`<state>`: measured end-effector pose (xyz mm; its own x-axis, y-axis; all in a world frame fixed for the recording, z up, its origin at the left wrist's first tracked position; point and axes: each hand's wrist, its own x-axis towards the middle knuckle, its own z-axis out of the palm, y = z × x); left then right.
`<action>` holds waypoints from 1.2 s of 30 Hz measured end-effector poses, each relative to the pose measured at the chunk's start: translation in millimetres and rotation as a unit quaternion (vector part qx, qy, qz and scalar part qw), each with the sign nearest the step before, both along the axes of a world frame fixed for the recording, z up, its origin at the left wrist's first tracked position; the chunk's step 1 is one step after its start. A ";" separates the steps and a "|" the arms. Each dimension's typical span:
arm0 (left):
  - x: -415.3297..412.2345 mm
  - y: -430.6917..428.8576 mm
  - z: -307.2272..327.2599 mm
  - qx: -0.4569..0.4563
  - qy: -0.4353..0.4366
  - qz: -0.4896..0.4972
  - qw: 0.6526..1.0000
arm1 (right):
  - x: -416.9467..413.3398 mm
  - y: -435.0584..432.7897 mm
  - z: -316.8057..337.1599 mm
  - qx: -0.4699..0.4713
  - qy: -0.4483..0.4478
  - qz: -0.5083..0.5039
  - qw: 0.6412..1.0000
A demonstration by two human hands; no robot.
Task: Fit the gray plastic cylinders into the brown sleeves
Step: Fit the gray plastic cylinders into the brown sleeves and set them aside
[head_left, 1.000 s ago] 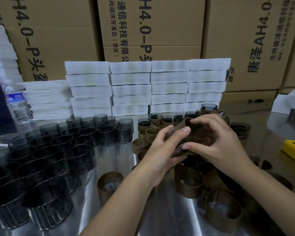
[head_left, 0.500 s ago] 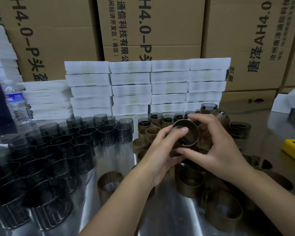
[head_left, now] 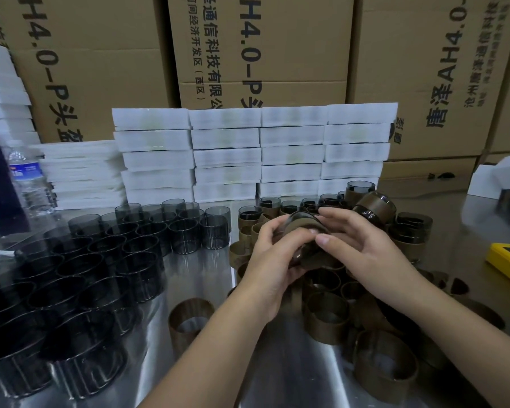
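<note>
Big cardboard boxes (head_left: 262,48) fill the back, and stacks of white foam pads (head_left: 224,154) stand in front of them on a shiny metal table (head_left: 277,363). On the left of the table stands a big crowd of gray cylinders (head_left: 100,260), all bare, so I think most of the job is left to do. On the right lies a heap of empty brown sleeves (head_left: 327,319), and one more stands alone near the left arm. Behind the hands, near the foam, sit a small bunch of finished pieces (head_left: 374,207), gray tubes with brown bands round them. There look to be far fewer of these than of the bare ones. A yellow thing (head_left: 507,263) lies at the right edge, and a water bottle (head_left: 27,184) stands far left. Both hands are up over the heap, close together. The left hand (head_left: 273,260) has its fingers curled round one sleeve (head_left: 302,225) from the left side. The right hand (head_left: 365,248) pinches the same sleeve, with the thumb in front and the fingers over the top. The sleeve is tipped toward the person, and a gray rim peeks out at its top, so a cylinder seems to be partly in. I cannot tell how deep it sits, since the fingers hide the lower part.
</note>
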<state>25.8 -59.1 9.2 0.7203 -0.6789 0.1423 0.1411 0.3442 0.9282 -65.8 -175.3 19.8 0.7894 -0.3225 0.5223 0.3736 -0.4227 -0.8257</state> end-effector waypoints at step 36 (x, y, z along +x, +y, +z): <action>5.1 3.5 -0.4 0.041 -0.115 0.024 0.992 | 3.1 -9.3 -10.2 -0.154 -0.095 -0.126 0.975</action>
